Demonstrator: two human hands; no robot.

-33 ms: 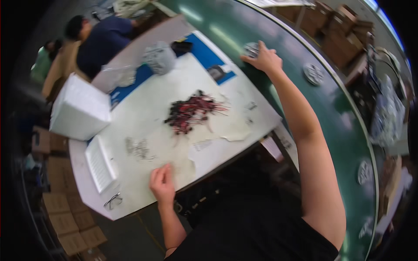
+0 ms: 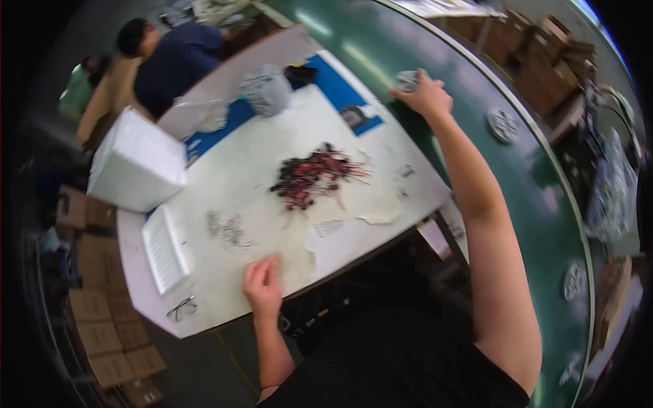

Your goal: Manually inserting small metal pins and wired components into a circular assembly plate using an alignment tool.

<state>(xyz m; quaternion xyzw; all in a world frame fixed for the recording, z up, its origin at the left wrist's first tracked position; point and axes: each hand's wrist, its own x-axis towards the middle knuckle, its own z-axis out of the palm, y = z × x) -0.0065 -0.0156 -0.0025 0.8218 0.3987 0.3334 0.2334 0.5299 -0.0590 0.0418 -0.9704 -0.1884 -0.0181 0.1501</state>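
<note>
At the far right, my right hand [image 2: 430,97] reaches over the green conveyor belt [image 2: 469,163]. Its thumb and fingers span a round silver-grey slotted part [image 2: 407,81], which they seem to grip by the sides. My left hand [image 2: 263,282] hovers by the table's near edge with fingers curled together; whatever they may hold is hidden. Beyond it on the white table [image 2: 252,153] lie a heap of red and black wired pieces [image 2: 313,175] and a scatter of small metal bits [image 2: 228,228]. A loose paper sheet [image 2: 333,245] lies between heap and edge.
More round parts [image 2: 502,126] sit along the belt. A white foam box [image 2: 138,162], white tray [image 2: 165,251], glasses [image 2: 182,308], stuffed plastic bag [image 2: 264,90] and tape measure [image 2: 354,117] ring the table. Beyond its panel sits a person in dark blue [image 2: 178,61]. Cartons [image 2: 109,326] stand left.
The whole view has turned slightly, so the table and belt appear further right. Both hands keep nearly the same pose, the right one still around the round part.
</note>
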